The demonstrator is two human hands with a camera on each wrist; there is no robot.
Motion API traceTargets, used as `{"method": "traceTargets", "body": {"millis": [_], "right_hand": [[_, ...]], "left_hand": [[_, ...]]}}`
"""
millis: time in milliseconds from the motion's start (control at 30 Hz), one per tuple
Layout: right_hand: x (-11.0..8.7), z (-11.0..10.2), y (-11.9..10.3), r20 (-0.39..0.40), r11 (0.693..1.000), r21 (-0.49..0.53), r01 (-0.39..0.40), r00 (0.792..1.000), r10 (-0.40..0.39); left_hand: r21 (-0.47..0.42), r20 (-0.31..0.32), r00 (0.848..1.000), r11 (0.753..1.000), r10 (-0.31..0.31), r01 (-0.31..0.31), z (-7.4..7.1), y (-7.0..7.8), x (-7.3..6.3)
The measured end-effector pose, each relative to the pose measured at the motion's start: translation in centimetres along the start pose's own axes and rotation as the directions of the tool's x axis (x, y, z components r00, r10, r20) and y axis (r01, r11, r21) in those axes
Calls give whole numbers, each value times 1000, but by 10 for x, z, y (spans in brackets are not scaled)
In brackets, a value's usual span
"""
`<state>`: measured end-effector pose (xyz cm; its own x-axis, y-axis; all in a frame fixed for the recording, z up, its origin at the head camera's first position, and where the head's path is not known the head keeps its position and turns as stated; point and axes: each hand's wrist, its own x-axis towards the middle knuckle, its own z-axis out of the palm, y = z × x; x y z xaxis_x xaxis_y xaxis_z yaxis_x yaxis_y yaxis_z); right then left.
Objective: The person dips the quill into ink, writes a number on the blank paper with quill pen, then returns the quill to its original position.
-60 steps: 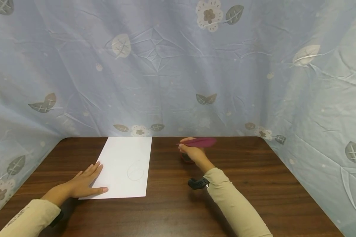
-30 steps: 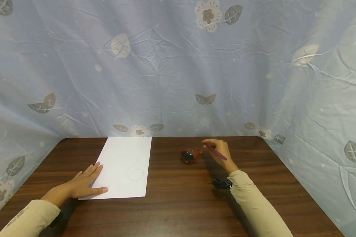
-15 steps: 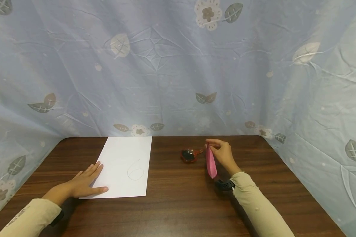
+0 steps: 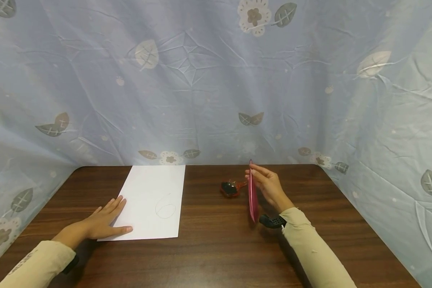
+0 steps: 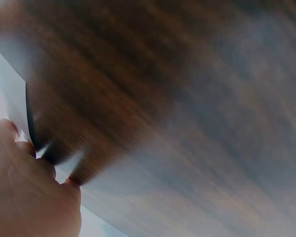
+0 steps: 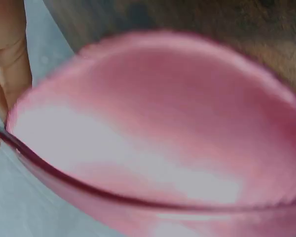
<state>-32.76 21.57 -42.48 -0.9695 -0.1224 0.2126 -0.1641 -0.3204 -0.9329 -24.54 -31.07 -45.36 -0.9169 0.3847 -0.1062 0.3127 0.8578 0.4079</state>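
Observation:
My left hand (image 4: 101, 224) lies flat with spread fingers on the left edge of a white sheet of paper (image 4: 145, 188). A faint thin line shaped like a 6 shows on the paper's right half. In my right hand (image 4: 268, 186) a pink feather quill pen (image 4: 253, 200) is pinched by the shaft between thumb and fingers. Its vane hangs toward me, and its thin end points away toward the curtain. The right wrist view is mostly filled by the vane (image 6: 163, 108) and its dark shaft. Just left of the quill sits a small reddish dish (image 4: 230, 189) with a dark middle.
The brown wooden table (image 4: 216, 256) carries everything. A pale blue curtain (image 4: 201, 88) with leaf and flower prints closes off the back and both sides. Dark straps (image 4: 271, 221) sit at the wrists below the beige sleeves.
My right hand has moved right, away from above the reddish dish. The quill has turned from lying rightward to pointing its vane toward me. My left hand and the paper stayed put.

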Motion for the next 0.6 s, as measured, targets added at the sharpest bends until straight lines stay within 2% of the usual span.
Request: {"method": "traceTargets", "body": {"millis": [167,367,600], "right_hand": [[1,0,-6,-43,998,-46,-52,998,50],[5,-4,-10,-55,988,-84,-127,991,123],[8,-9,-13,-63,950,-182,-253,967,246]], "left_hand": [[2,2,1000,1000,-2,2,1,-1,0],[6,-3,1000,1000,-11,11,0,-2,0],[-17,9,1000,1000,-10,10,-5,9,-4]]}}
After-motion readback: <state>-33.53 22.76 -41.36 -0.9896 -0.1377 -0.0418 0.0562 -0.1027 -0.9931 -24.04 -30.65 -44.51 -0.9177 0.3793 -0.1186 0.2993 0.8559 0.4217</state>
